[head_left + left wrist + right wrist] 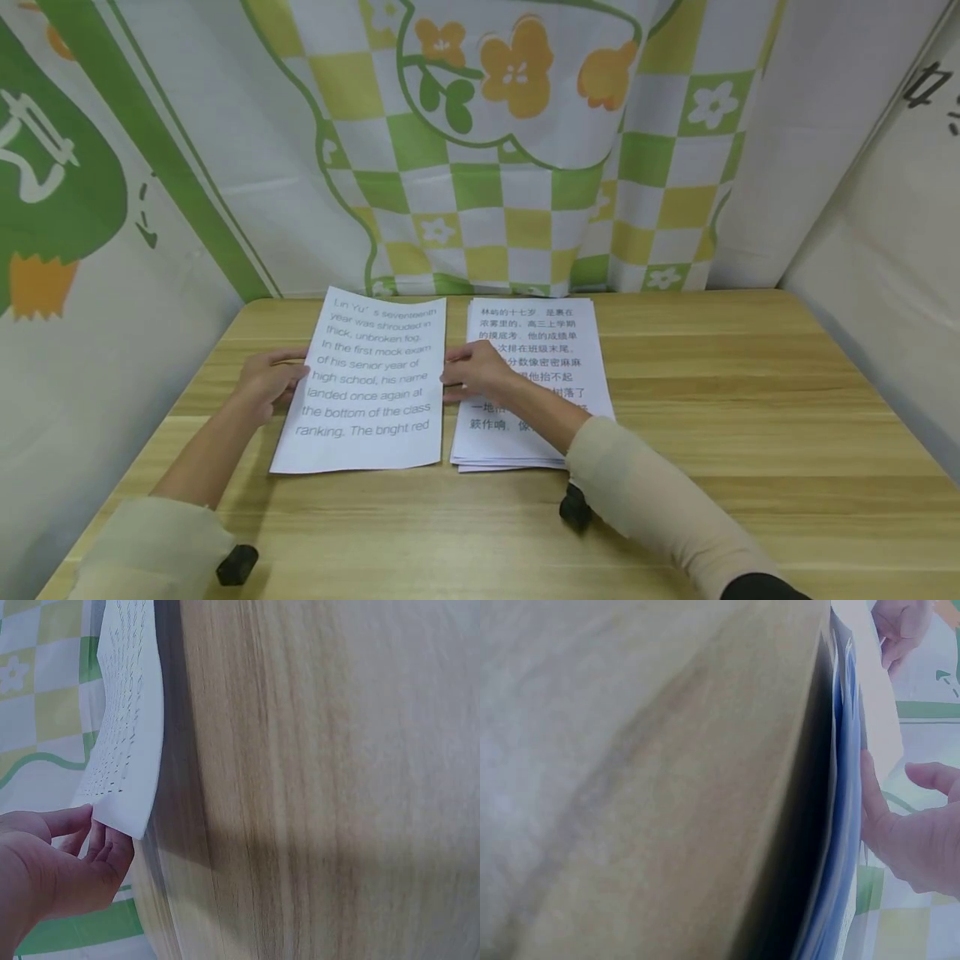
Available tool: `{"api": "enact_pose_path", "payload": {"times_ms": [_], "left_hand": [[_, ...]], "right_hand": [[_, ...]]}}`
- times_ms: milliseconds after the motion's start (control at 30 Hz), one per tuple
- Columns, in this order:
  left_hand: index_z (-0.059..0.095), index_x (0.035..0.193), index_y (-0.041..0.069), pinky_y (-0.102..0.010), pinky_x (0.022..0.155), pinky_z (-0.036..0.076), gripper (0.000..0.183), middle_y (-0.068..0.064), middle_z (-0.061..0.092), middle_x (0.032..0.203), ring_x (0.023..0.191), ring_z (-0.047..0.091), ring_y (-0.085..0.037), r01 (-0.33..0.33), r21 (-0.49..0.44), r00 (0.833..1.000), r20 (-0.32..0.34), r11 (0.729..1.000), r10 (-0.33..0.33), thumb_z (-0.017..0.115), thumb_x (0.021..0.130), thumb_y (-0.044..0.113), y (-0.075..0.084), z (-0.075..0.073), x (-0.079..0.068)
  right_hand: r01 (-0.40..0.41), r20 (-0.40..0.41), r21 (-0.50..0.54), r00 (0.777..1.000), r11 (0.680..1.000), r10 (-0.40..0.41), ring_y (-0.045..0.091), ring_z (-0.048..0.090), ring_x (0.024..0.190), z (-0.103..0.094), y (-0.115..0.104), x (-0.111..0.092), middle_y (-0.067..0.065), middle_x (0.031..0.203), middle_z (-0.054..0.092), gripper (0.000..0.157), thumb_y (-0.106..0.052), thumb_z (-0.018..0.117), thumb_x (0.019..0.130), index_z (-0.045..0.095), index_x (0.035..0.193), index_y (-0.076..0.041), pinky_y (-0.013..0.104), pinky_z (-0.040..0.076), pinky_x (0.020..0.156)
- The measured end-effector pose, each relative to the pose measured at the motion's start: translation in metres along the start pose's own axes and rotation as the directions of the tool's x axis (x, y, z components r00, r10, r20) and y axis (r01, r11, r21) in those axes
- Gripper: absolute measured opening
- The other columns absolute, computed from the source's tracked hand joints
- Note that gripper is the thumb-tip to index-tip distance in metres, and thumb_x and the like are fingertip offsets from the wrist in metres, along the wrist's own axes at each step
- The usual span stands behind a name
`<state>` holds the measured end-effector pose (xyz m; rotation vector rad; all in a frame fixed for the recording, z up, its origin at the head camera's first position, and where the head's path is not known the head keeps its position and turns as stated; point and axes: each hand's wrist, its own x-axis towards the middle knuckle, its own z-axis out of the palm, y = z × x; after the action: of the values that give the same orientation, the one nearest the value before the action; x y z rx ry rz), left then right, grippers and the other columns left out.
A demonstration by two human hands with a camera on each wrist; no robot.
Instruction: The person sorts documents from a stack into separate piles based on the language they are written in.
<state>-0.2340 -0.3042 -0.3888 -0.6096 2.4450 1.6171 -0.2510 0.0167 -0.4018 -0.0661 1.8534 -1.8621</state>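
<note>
A white sheet with printed English text lies left of the middle of the table, its left side lifted and bowed in the left wrist view. My left hand pinches that left edge, thumb on the printed face and fingers underneath. Beside the sheet's right edge is my right hand, fingertips right at the edge. In the right wrist view its thumb and a finger stand spread apart. Below this hand lies a stack of sheets printed with Chinese text, partly covered by the hand and forearm.
The wooden table carries the papers. A checkered, flowered curtain hangs behind its back edge, with white printed cloth at both sides. Dark small devices sit under the light sleeves at each wrist.
</note>
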Motion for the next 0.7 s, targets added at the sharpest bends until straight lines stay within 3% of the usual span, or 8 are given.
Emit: {"api": "enact_pose_path", "payload": {"times_ms": [233,433,700], "left_hand": [[0.044,0.152,-0.006,-0.021,0.065,0.058,0.049,-0.023,0.063,0.127,0.078,0.062,-0.009,-0.015,0.069,1.000,-0.019,0.998,0.016,0.054,0.105,0.005,-0.0016,-0.0001,0.0012],[0.045,0.149,-0.009,-0.019,0.067,0.056,0.051,-0.027,0.059,0.130,0.085,0.060,-0.014,-0.051,0.142,0.998,-0.021,0.989,0.054,0.058,0.101,0.002,-0.0020,0.0006,0.0016],[0.037,0.151,-0.015,-0.020,0.070,0.061,0.055,-0.030,0.055,0.131,0.080,0.059,-0.011,-0.043,0.126,0.999,0.002,0.991,0.043,0.052,0.105,0.012,-0.0005,-0.0036,0.0031]], "right_hand": [[-0.008,0.043,0.007,0.999,1.000,0.008,0.040,0.067,0.115,0.0002,-0.0009,-0.0006,0.028,0.129,0.060,0.059,0.005,0.062,0.094,0.043,0.149,0.010,0.039,0.064,0.090],[-0.009,0.073,-0.003,0.997,1.000,0.010,0.039,0.064,0.122,0.0006,-0.0012,-0.0008,0.028,0.137,0.056,0.062,0.003,0.063,0.095,0.040,0.152,0.009,0.038,0.062,0.095],[0.006,0.083,0.023,0.996,1.000,-0.008,0.044,0.064,0.121,-0.0045,-0.0019,-0.0019,0.033,0.134,0.059,0.062,0.006,0.062,0.096,0.037,0.153,0.009,0.044,0.061,0.097]]}}
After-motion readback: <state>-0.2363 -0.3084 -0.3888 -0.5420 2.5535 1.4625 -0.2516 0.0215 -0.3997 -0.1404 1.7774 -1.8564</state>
